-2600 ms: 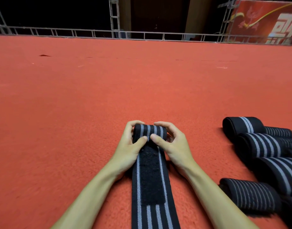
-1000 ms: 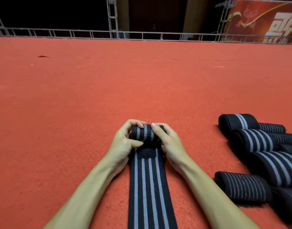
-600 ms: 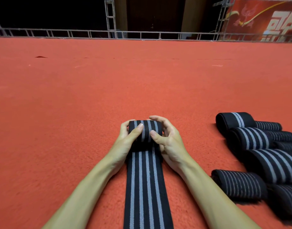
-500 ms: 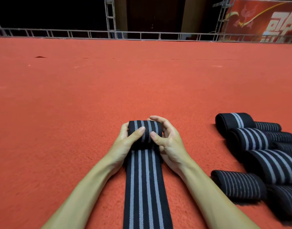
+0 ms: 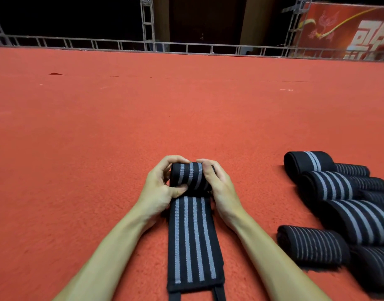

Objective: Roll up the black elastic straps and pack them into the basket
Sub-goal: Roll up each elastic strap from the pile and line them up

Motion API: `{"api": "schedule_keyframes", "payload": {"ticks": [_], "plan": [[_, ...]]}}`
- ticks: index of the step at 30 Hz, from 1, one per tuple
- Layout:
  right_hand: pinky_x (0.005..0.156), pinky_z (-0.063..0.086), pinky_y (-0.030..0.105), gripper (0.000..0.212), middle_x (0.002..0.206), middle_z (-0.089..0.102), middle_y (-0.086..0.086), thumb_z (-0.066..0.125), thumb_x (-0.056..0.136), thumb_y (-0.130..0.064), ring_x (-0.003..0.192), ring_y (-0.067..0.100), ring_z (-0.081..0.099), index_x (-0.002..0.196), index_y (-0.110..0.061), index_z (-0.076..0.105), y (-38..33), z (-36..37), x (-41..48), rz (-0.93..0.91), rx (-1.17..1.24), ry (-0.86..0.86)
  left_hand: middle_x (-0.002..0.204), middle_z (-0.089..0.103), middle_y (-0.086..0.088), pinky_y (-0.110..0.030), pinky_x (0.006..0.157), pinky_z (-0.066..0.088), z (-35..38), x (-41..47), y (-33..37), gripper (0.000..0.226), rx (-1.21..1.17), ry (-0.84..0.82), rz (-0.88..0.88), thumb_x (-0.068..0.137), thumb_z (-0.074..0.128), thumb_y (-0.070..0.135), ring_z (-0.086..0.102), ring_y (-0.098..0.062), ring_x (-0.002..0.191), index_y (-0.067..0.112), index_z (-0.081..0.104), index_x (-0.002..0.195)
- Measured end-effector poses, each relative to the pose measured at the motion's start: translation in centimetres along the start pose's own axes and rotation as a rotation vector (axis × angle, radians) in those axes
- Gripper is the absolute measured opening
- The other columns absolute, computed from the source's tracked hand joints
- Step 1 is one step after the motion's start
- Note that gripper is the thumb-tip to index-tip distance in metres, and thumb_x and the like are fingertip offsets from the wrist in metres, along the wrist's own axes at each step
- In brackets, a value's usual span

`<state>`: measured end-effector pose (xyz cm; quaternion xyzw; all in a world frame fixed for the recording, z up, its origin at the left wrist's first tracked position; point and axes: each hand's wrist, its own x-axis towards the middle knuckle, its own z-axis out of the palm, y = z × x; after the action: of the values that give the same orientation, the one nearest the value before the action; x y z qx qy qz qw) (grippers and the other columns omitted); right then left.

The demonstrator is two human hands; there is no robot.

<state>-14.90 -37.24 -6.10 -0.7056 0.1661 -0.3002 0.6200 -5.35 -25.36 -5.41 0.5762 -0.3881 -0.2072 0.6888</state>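
Red carpet [image 5: 186,116] underneath, heap of rolled straps [image 5: 349,216] well apart to the right, no basket in view. Between the forearms, strap [image 5: 193,242] flat on the carpet: likely to wind crooked if one side turns ahead, or spring loose if the squeeze eases, being elastic; long axis straight away from the body, loose end nearest. Far end wound into a roll [image 5: 190,175] lying crosswise, left grip [image 5: 158,189] and right grip [image 5: 219,185] both curled round its ends.
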Motion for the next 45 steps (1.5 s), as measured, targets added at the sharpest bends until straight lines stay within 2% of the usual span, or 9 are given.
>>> {"api": "schedule_keyframes", "payload": {"ticks": [5, 9, 13, 17, 21, 28, 31, 38, 45], "plan": [[0.099, 0.047, 0.047, 0.064, 0.104, 0.071, -0.006, 0.052, 0.068, -0.079, 0.103, 0.013, 0.065, 0.101, -0.027, 0.067, 0.3, 0.2, 0.3, 0.056, -0.052, 0.025, 0.117, 0.065, 0.002, -0.032, 0.090, 0.046, 0.3, -0.1, -0.1, 0.063, -0.020, -0.009, 0.027, 0.057, 0.051, -0.028, 0.057, -0.020, 0.117, 0.026, 0.067, 0.085], [0.096, 0.048, 0.055, 0.049, 0.099, 0.073, 0.008, 0.070, 0.066, -0.060, 0.096, 0.025, 0.068, 0.094, -0.020, 0.070, 0.3, 0.0, 0.3, 0.092, 0.181, 0.064, 0.117, 0.064, 0.000, -0.030, 0.089, 0.047, 0.4, -0.1, 0.0, 0.069, -0.010, -0.051, -0.012, 0.061, 0.059, -0.011, 0.060, -0.013, 0.102, 0.033, 0.062, 0.114], [0.094, 0.051, 0.053, 0.039, 0.105, 0.070, 0.011, 0.077, 0.069, -0.042, 0.098, 0.032, 0.068, 0.101, -0.021, 0.068, 0.2, -0.6, 0.2, 0.064, 0.267, 0.099, 0.132, 0.054, 0.001, -0.022, 0.088, 0.051, 0.5, -0.2, 0.0, 0.085, -0.081, -0.112, -0.143, 0.069, 0.071, 0.008, 0.060, -0.010, 0.113, 0.036, 0.034, 0.140], [0.079, 0.056, 0.040, 0.043, 0.104, 0.067, -0.002, 0.075, 0.071, -0.021, 0.087, 0.020, 0.067, 0.112, -0.021, 0.063, 0.1, -0.8, -0.1, -0.024, 0.254, 0.050, 0.126, 0.060, 0.000, -0.027, 0.088, 0.053, 1.2, -0.1, 0.0, 0.079, -0.164, -0.017, -0.266, 0.077, 0.073, 0.037, 0.064, -0.013, 0.108, 0.030, 0.026, 0.141], [0.089, 0.053, 0.048, 0.055, 0.112, 0.066, -0.006, 0.080, 0.066, -0.024, 0.098, 0.026, 0.063, 0.117, -0.030, 0.061, 0.4, -0.8, -0.1, -0.097, 0.179, -0.002, 0.107, 0.070, 0.006, -0.024, 0.081, 0.053, 1.4, 0.0, 0.0, 0.071, -0.181, 0.024, -0.286, 0.079, 0.059, 0.053, 0.068, -0.009, 0.098, 0.021, 0.031, 0.136], [0.088, 0.054, 0.041, 0.060, 0.118, 0.065, -0.003, 0.079, 0.067, -0.023, 0.109, 0.026, 0.063, 0.122, -0.031, 0.057, 0.4, -0.8, -0.2, -0.082, 0.166, -0.075, 0.113, 0.061, -0.016, -0.044, 0.084, 0.054, 0.5, 0.1, 0.0, 0.056, -0.148, 0.057, -0.186, 0.075, 0.073, 0.030, 0.065, -0.025, 0.093, 0.024, 0.044, 0.124], [0.082, 0.051, 0.030, 0.049, 0.110, 0.067, -0.003, 0.069, 0.075, -0.043, 0.101, 0.015, 0.064, 0.121, -0.030, 0.058, 0.3, -0.7, -0.1, -0.067, 0.136, -0.049, 0.106, 0.060, -0.011, -0.036, 0.077, 0.056, 0.2, 0.1, 0.0, 0.049, -0.150, 0.013, -0.100, 0.073, 0.068, 0.017, 0.064, -0.022, 0.088, 0.028, 0.049, 0.116], [0.098, 0.048, 0.043, 0.072, 0.104, 0.070, -0.009, 0.039, 0.067, -0.087, 0.102, 0.009, 0.064, 0.109, -0.032, 0.062, 0.3, -0.3, 0.3, 0.067, -0.067, 0.029, 0.093, 0.058, 0.000, -0.027, 0.076, 0.051, -0.1, -0.2, 0.1, 0.047, -0.104, -0.155, 0.017, 0.072, 0.066, -0.003, 0.055, -0.016, 0.085, 0.030, 0.055, 0.104], [0.093, 0.049, 0.059, 0.044, 0.102, 0.070, 0.012, 0.074, 0.067, -0.054, 0.100, 0.033, 0.067, 0.096, -0.021, 0.067, -0.2, -0.3, -0.1, 0.059, 0.164, 0.058, 0.120, 0.058, -0.005, -0.024, 0.077, 0.053, 0.2, -0.2, 0.3, 0.065, -0.211, -0.148, -0.132, 0.072, 0.069, 0.009, 0.065, -0.014, 0.099, 0.035, 0.050, 0.128]]}}
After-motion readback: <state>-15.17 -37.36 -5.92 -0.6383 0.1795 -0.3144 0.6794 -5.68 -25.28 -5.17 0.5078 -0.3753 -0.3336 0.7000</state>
